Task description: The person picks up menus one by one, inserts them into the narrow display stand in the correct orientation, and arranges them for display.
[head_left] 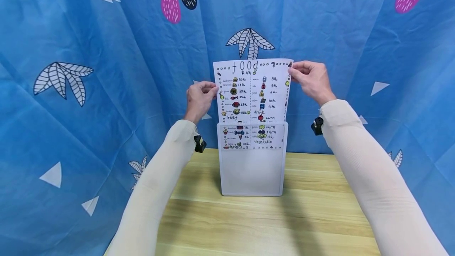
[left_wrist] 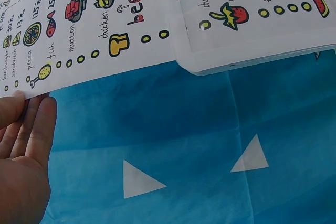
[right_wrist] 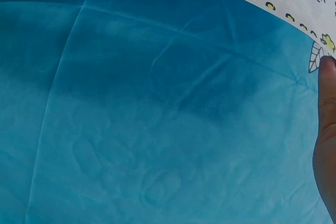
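A white paper menu (head_left: 245,102), hand-drawn with food pictures and prices, stands upright, its lower part inside a clear sign holder (head_left: 252,173). My left hand (head_left: 200,100) pinches the menu's left edge, a little below the top. At the upper right corner, my right hand (head_left: 314,78) pinches the sheet between thumb and fingers. In the left wrist view the left hand (left_wrist: 26,150) grips the paper edge near the pizza and fish drawings. Only a finger of the right hand (right_wrist: 328,119) shows in the right wrist view, at the sheet's edge.
The holder stands on a light wood-grain table (head_left: 256,224), near its back edge. A blue patterned curtain (head_left: 149,31) hangs behind and along both sides. Each sleeve carries a small black wrist camera, such as the left one (head_left: 200,144).
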{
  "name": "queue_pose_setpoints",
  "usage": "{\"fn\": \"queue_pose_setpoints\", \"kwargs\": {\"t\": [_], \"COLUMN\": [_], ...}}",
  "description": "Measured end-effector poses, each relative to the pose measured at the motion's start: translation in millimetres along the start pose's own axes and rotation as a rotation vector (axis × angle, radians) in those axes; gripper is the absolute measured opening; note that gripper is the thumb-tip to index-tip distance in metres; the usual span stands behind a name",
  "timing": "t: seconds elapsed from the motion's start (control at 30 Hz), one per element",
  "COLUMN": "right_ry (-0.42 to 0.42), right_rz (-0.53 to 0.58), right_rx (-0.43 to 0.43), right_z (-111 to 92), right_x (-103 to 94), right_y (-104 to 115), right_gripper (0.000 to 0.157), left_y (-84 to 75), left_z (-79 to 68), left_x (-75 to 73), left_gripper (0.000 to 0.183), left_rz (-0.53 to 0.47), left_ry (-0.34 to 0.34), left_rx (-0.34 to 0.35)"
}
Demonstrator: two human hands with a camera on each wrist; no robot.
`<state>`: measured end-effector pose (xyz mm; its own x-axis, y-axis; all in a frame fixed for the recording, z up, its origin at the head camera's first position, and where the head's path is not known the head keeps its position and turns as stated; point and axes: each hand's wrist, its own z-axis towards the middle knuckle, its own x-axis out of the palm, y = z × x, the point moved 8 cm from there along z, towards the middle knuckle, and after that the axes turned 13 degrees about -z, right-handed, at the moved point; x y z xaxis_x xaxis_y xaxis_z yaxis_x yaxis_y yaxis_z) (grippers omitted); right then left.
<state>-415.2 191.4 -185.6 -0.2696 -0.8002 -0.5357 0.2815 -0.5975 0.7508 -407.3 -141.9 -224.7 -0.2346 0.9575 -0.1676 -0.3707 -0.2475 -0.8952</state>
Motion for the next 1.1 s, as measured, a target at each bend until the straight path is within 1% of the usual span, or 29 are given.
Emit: {"fn": "queue_pose_setpoints", "kwargs": {"t": [0.2,0.37,0.8,1.1], "right_ry": [0.015,0.01,0.019,0.016], "right_rz": [-0.024,-0.048,-0.069,-0.08], "right_rx": [0.012,0.009,0.015,0.008], "right_z": [-1,-2,-4,-5], "right_x": [2.4,3.2,7.0,9.4], "right_y": [-2,-5,-8,-11], "right_gripper": [0.035,0.035,0.036,0.034], "left_y": [3.0,5.9,9.9,13.5], "left_z": [-0.1,-1.4,-4.7,-7.4], "left_x": [0.5,0.6,0.6,1.0], "left_gripper": [0.019,0.019,0.018,0.019], "left_rz": [0.0,0.002,-0.016,-0.013], "left_ry": [0.001,-0.002,0.008,0.005], "left_rx": [0.007,-0.009,-0.006,-0.032]}}
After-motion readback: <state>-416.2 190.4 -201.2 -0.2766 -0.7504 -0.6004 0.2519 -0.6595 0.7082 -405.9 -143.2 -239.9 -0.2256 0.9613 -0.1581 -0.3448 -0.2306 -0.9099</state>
